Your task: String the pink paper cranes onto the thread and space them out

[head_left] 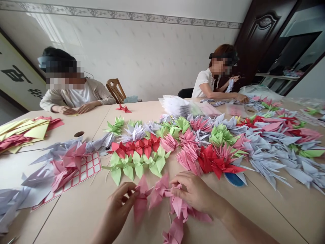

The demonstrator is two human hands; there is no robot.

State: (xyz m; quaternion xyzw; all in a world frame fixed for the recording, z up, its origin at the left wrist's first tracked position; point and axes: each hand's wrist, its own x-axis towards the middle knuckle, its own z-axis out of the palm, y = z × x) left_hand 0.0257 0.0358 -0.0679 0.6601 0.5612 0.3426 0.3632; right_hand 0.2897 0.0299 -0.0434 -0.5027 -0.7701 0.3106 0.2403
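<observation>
At the front middle of the table, my left hand (120, 203) pinches the edge of a pink folded paper crane (141, 200) between thumb and fingertips. My right hand (194, 191) grips another pink paper crane (177, 205) in the same row, its fingers curled over the top. Between the two hands sits a further pink crane (159, 191). Below my right hand more of the pink row (175, 230) runs down to the picture's bottom edge, with a pale string beside it. Just beyond my hands lies a row of green cranes (138, 164), with red cranes (138, 148) behind it.
Heaps of lilac, pink, red and green cranes (266, 156) spread over the right side. A red-gridded sheet (88, 166) lies under pink cranes at left. Yellow and red folded papers (27, 132) sit far left. Across the table (83, 203) two people (76, 88) (210, 78) work.
</observation>
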